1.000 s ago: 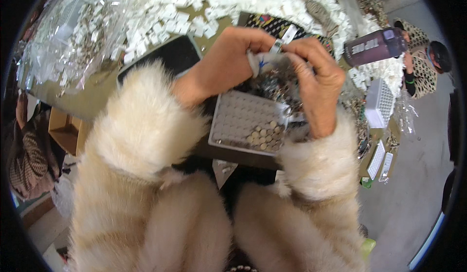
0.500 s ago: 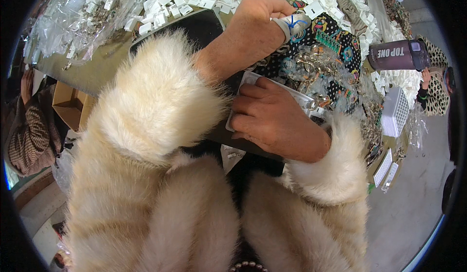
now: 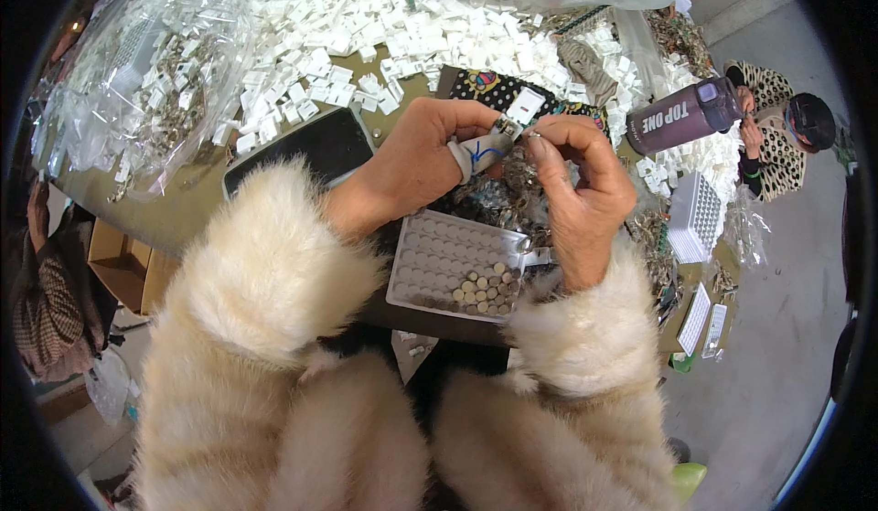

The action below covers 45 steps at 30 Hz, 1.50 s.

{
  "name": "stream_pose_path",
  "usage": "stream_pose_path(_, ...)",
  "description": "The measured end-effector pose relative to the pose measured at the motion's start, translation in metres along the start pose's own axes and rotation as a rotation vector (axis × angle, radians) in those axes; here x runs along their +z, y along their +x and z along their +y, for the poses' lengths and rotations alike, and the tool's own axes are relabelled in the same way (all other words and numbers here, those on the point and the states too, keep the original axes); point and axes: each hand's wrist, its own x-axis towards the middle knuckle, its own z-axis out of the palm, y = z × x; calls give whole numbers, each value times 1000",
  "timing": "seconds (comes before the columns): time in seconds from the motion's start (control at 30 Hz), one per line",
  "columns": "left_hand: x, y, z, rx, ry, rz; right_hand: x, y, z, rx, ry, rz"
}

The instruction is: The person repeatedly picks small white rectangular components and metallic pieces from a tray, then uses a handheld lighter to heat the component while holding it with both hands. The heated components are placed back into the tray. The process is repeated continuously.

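Note:
My left hand [image 3: 402, 168] is closed around a small white plastic case [image 3: 525, 107] with a metallic end. A pale wrap [image 3: 480, 153] tied with blue thread covers one of its fingers. Close beside that end, thumb and finger of my right hand [image 3: 590, 196] are pinched together; whatever they hold is too small to make out. Below both hands sits a clear plastic tray [image 3: 425, 228] with round pockets, and several round silver cells [image 3: 485, 292] are gathered toward its right side. Loose metal parts [image 3: 498, 200] lie partly hidden behind my hands.
White plastic pieces [image 3: 366, 17] heap across the table's far side, near a black flat device [image 3: 297, 150] and polka-dot cloth [image 3: 466, 81]. A purple bottle [image 3: 681, 116] lies at right, above stacked white trays [image 3: 693, 218]. Another person [image 3: 777, 122] is far right; a cardboard box [image 3: 119, 264] is left.
My right hand has lifted off the tray and come up beside my left hand. The left hand has shifted left and nearer, now showing the white case. The tray's cells are uncovered.

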Motion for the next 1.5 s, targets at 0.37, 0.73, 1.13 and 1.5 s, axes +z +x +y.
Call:
stream_pose_path(0.37,2,-1,1,-13,33,-36,1,2,4,-171,-206,37)
stream_pose_path(0.73,2,-2,2,8,74,-14,1,5,4,-291,-333,-35)
stream_pose_path(1.13,-1,-3,-3,112,92,71,2,0,-2,178,113,97)
stream_pose_path(1.5,-8,-8,12,-195,-332,-142,-7,2,1,-23,202,-4)
